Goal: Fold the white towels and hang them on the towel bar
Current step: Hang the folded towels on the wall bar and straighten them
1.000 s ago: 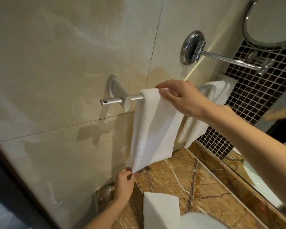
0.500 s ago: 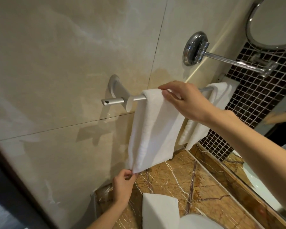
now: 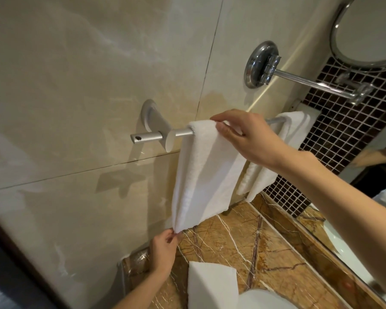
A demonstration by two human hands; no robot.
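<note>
A folded white towel (image 3: 206,175) hangs over the silver towel bar (image 3: 181,132) on the beige tiled wall. My right hand (image 3: 247,137) pinches the towel's top fold right at the bar. My left hand (image 3: 164,250) grips the towel's lower left corner just above the counter. A second white towel (image 3: 292,132) hangs further right on the same bar, partly hidden behind my right forearm.
A brown marble counter (image 3: 265,253) lies below, with a folded white cloth (image 3: 212,284) at its near edge. A chrome wall arm (image 3: 305,81) carries a round mirror (image 3: 370,30) at upper right. Dark mosaic tiles (image 3: 343,134) and a large mirror fill the right side.
The towel's lower corner has been drawn slightly left and down by my left hand. My right hand stays on the top fold at the bar.
</note>
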